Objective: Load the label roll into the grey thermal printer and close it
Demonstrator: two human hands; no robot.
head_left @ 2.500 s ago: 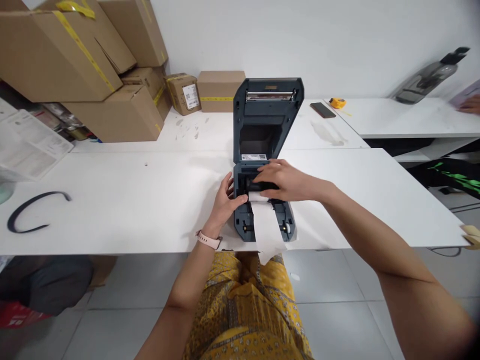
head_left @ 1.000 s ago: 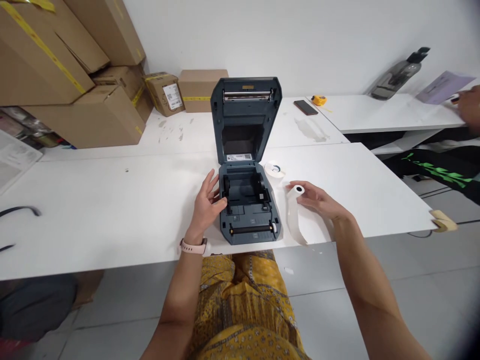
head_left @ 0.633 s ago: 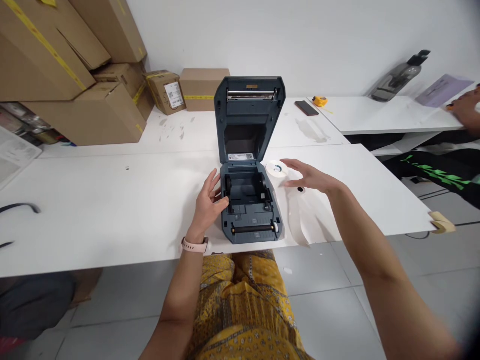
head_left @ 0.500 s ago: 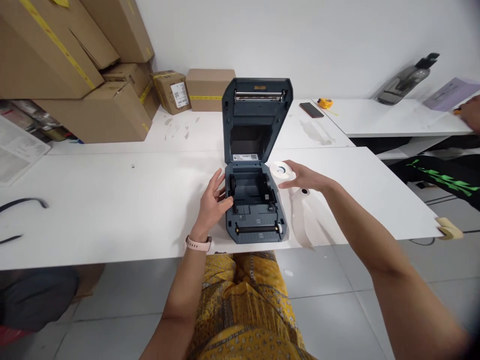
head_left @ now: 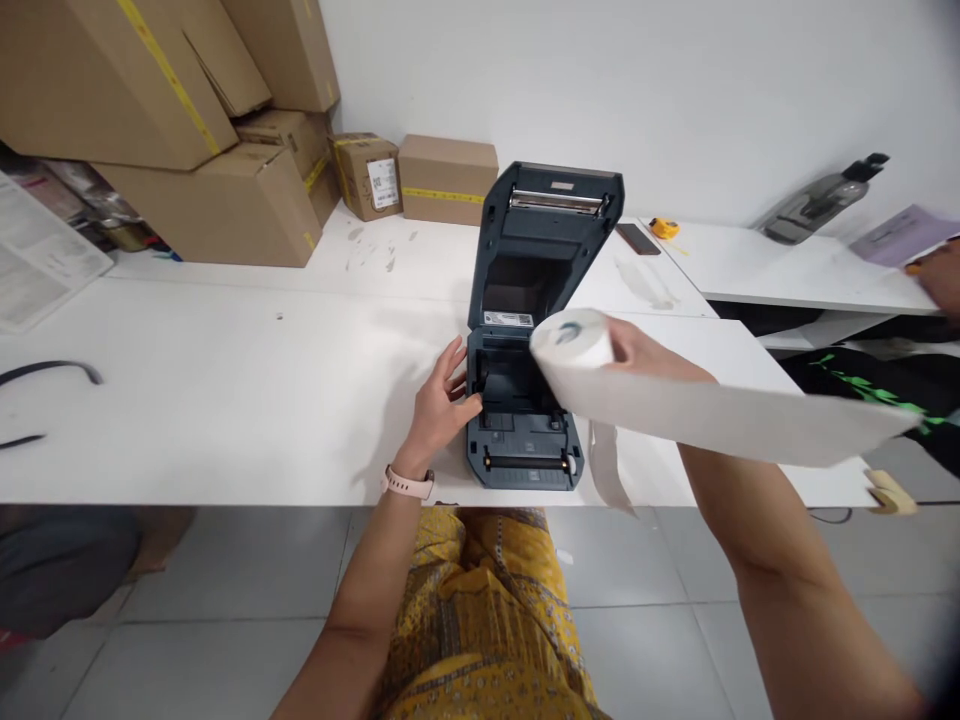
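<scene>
A dark label printer (head_left: 517, 425) stands on the white table with its lid (head_left: 551, 235) raised and its roll bay exposed. My left hand (head_left: 441, 405) rests against the printer's left side, fingers spread and the thumb over the edge. In my right hand (head_left: 646, 352) is a white label roll (head_left: 574, 345), held just above the right side of the bay. A long loose strip (head_left: 739, 415) trails from the roll to the right, across my forearm. Another strip of paper (head_left: 609, 465) hangs over the table's front edge.
Cardboard boxes (head_left: 217, 205) are stacked at the back left, with smaller ones (head_left: 448, 180) beside them. A phone (head_left: 637, 238), a yellow tape measure (head_left: 664, 229) and a dark bottle (head_left: 821, 200) are at the back right. Another person's hand (head_left: 941, 275) shows at the right edge.
The label roll has been lifted off the table by my right hand and moved over the printer's right side, its loose end unfurling. My left hand stays against the printer.
</scene>
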